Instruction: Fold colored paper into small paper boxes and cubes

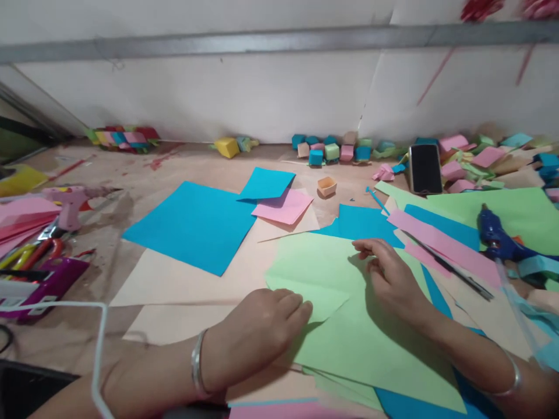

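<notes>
A large light green sheet of paper (379,343) lies on other coloured sheets before me. On it rests a smaller green piece of paper (314,294), with a crease line across it. My left hand (266,326) lies at the smaller piece's near left corner, its fingers curled over and gripping the edge; the fingertips are partly hidden. Just above the green paper's right part, my right hand (388,279) is raised with bent fingers slightly apart, and nothing shows in it. A blue square of paper (196,227) lies farther left.
Scissors (449,265), a blue glue gun (498,235) and a phone (425,169) are on the right. Small paper cubes (332,152) line the wall. A small peach paper box (326,186) stands mid-table. A pink glue gun (72,203) and white cable (101,343) are left.
</notes>
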A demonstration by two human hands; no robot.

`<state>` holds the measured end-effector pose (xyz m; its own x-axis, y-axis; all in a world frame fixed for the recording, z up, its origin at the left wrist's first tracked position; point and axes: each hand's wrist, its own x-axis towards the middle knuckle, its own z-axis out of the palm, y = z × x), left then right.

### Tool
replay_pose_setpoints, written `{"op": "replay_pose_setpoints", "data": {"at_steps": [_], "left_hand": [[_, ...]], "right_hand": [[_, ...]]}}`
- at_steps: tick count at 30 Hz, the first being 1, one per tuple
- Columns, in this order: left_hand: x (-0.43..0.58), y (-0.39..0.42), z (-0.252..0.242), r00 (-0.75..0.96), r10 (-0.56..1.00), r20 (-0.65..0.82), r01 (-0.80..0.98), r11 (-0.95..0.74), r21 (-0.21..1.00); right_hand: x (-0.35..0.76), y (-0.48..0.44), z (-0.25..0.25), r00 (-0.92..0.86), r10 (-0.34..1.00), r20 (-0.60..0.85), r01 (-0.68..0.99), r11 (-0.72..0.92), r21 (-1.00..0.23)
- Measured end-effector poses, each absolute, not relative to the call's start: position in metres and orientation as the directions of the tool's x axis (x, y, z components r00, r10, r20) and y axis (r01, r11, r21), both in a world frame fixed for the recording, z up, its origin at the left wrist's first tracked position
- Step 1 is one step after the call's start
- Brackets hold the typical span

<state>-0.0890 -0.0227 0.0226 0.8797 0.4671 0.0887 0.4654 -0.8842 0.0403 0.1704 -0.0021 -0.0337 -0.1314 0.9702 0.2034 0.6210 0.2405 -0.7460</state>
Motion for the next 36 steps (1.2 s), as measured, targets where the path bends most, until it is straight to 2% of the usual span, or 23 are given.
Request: {"op": "replay_pose_setpoints", "data": {"at_steps": [3,5,8,9,13,15,17,19,21,24,29,32,36], "left_hand": [[-0.084,-0.024,0.013,0.876,0.481,0.038,0.480,-0.877,0.034],[-0.083,-0.023,0.006,0.868,0.489,0.090,0.486,-0.872,0.049],[-0.082,-0.023,-0.001,0.838,0.511,0.192,0.492,-0.859,0.141],[-0.082,-0.024,-0.002,0.823,0.522,0.224,0.488,-0.851,0.192],[-0.082,-0.022,0.002,0.736,0.600,0.312,0.420,-0.767,0.484],[-0.084,-0.013,0.004,0.630,0.689,0.359,0.470,-0.706,0.530],[-0.088,0.000,0.004,0.488,0.774,0.403,0.609,-0.633,0.478],[-0.093,0.013,0.003,0.397,0.851,0.343,0.688,-0.523,0.503],[-0.096,0.022,0.000,0.385,0.907,0.168,0.699,-0.405,0.589],[-0.098,0.025,-0.003,0.424,0.904,-0.059,0.673,-0.270,0.688],[-0.097,0.026,-0.003,0.375,0.916,-0.144,0.633,-0.139,0.762],[-0.099,0.029,0.002,0.381,0.895,-0.230,0.582,-0.039,0.813],[-0.102,0.033,0.008,0.394,0.891,-0.224,0.592,-0.060,0.804]], "right_hand": [[0.169,-0.008,-0.027,-0.267,0.929,0.258,0.633,0.370,-0.680],[0.165,-0.016,-0.018,-0.420,0.859,0.294,0.614,0.507,-0.605],[0.155,-0.027,-0.011,-0.603,0.759,0.245,0.583,0.629,-0.515],[0.152,-0.030,-0.013,-0.621,0.743,0.248,0.580,0.649,-0.493],[0.149,-0.032,-0.028,-0.585,0.688,0.430,0.549,0.726,-0.413],[0.152,-0.030,-0.033,-0.598,0.666,0.446,0.531,0.746,-0.402],[0.155,-0.029,-0.035,-0.623,0.646,0.440,0.496,0.762,-0.416],[0.157,-0.028,-0.035,-0.634,0.630,0.449,0.455,0.773,-0.442],[0.158,-0.027,-0.034,-0.639,0.622,0.453,0.416,0.775,-0.476],[0.159,-0.025,-0.035,-0.654,0.606,0.452,0.359,0.775,-0.519],[0.162,-0.018,-0.032,-0.679,0.530,0.509,0.223,0.809,-0.544],[0.164,-0.017,-0.028,-0.659,0.526,0.537,0.214,0.816,-0.537],[0.165,-0.017,-0.027,-0.641,0.543,0.542,0.239,0.813,-0.532]]}}
